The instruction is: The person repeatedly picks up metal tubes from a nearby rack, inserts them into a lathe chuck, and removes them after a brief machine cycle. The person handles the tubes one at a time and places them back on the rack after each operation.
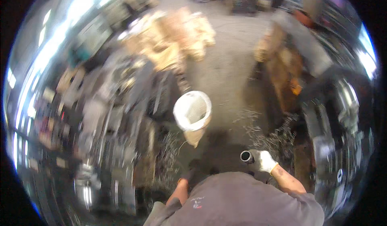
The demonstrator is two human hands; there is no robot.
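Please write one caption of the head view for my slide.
White-gloved right hand holds an open-ended tube; ahead, a white-rimmed container.

The right grip (266, 162) is curled, bare forearm (287, 180) angled inward.

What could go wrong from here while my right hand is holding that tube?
The dark tube might slip, since the gloved fingers of your right hand seem to be its only visible support.

Loose shiny scraps lie strewn on the floor to your right; stepping there could make you slip.

The open white-rimmed container stands just ahead, so walking straight forward might knock it.
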